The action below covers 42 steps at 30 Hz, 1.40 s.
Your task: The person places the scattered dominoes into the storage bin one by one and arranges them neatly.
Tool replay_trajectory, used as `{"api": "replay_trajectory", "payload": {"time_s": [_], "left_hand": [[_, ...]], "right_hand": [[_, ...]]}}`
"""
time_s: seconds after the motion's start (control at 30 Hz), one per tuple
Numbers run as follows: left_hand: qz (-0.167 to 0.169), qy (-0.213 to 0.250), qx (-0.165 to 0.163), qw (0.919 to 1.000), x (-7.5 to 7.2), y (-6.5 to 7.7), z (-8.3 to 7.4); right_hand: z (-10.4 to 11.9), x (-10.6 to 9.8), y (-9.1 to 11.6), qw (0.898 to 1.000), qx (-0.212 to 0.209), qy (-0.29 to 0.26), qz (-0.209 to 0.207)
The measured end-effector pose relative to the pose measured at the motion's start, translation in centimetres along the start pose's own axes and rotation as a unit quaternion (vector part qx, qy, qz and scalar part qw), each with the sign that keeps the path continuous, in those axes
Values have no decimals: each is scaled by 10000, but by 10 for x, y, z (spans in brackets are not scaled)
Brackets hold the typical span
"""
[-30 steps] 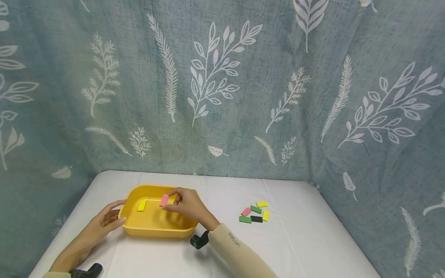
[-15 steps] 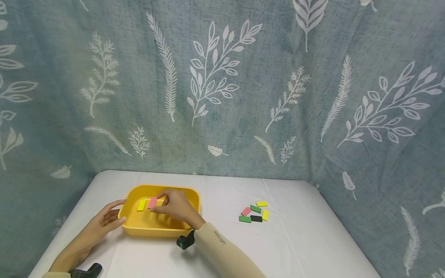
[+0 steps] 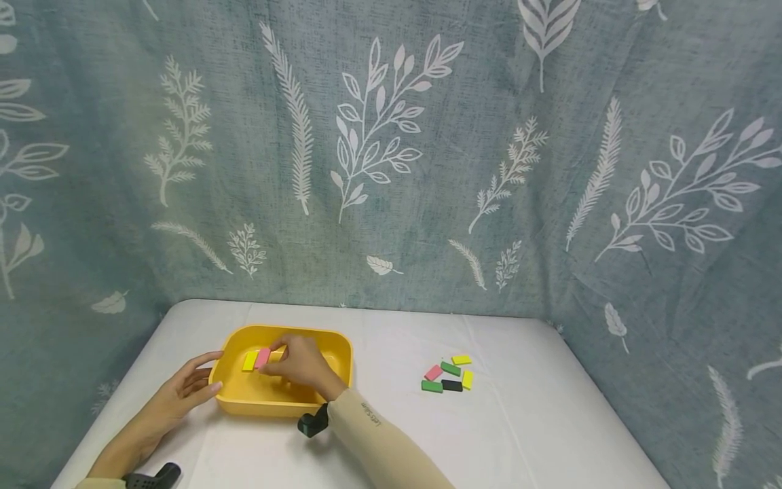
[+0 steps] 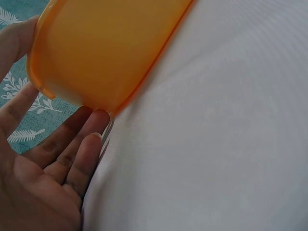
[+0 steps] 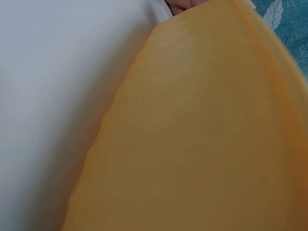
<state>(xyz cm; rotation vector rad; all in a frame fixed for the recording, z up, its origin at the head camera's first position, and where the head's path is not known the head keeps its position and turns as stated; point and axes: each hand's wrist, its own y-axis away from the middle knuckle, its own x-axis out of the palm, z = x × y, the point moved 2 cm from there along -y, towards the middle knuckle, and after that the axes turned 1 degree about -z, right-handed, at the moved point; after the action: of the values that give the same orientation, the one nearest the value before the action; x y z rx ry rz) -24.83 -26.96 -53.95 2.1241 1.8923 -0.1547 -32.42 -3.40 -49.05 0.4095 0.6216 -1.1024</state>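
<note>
A shallow yellow tray (image 3: 281,409) stands on the left part of the table. My left hand (image 3: 177,394) rests its fingertips against the tray's left end; the left wrist view shows them along the outer wall and rim. Inside the tray, my right hand (image 3: 302,363) pinches a small pink block (image 3: 262,358) between thumb and forefinger. Right beside it, on the left, lies a yellow block (image 3: 250,360). In the right wrist view the tray's wall (image 5: 192,125) fills most of the picture, and the right hand is hidden.
Loose blocks lie right of the tray: a pink block (image 3: 433,372), a black block (image 3: 452,386), green blocks (image 3: 432,386) and yellow blocks (image 3: 467,379). A white cloth (image 3: 525,421) covers the table, and a patterned curtain (image 3: 391,170) hangs behind it.
My right hand has carried the pink block left and slightly down inside the tray, close to the yellow block. The left hand has stayed at the tray's end.
</note>
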Motion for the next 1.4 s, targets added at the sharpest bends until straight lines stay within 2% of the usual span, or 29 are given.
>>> {"api": "replay_trajectory", "payload": {"time_s": [0.13,0.37,0.53,0.9,1.17,1.4], "left_hand": [[10,2,-4,10000,0,-1,0],[5,56,202,9998,1,0,-2],[-13,98,140,9999,1,-2,-2],[-10,120,227,9997,0,-3,2],[-80,85,-22,9999,1,-3,1],[-49,112,86,9999,-1,-2,1]], "right_hand": [[-3,5,-4,9998,197,-30,31],[-5,12,-9,9991,345,238,-91],[-6,15,-14,9976,439,502,-174],[-6,17,-17,9942,318,988,-277],[-7,23,-20,9886,284,1420,-413],[-4,24,-20,9856,356,1592,-437]]}}
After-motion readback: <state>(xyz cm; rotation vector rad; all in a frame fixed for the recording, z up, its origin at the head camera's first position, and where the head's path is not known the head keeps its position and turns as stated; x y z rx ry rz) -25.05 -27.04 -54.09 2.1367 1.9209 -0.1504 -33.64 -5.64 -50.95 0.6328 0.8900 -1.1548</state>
